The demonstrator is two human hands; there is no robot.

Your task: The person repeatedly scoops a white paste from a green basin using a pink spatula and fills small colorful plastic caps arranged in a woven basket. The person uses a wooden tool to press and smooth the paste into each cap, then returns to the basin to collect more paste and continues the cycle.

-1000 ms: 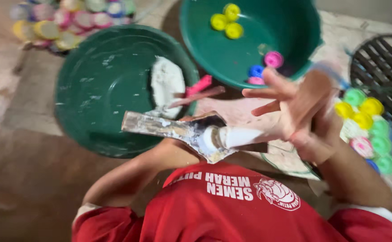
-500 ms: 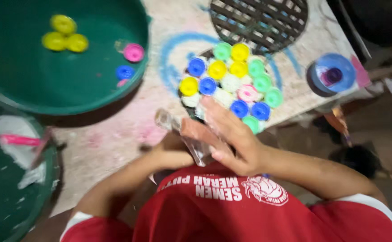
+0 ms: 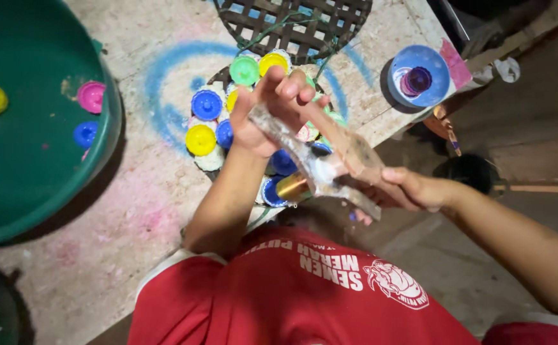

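My left hand (image 3: 272,112) pinches the upper end of a crumpled clear plastic wrapper (image 3: 320,163) smeared with white paste. My right hand (image 3: 403,190) grips the wrapper's lower end, so it stretches slantwise between both hands. A small gold cylinder (image 3: 292,186) shows just under the wrapper. Both hands hover above a cluster of small coloured cups (image 3: 205,121) in blue, yellow, green and white, which stand on a round lattice mat on the table. My red shirt (image 3: 304,294) fills the bottom of the view.
A large green basin (image 3: 43,185) at the left holds yellow, pink and blue cups. A dark lattice mat (image 3: 292,25) lies at the far edge. A blue bowl (image 3: 429,92) with a purple cup stands at the right. The table (image 3: 132,211) carries blue and pink paint stains.
The view has swung right and closer to the cup cluster. My right hand has come off the cups and taken the wrapper's lower end, and my left hand has risen to its upper end.
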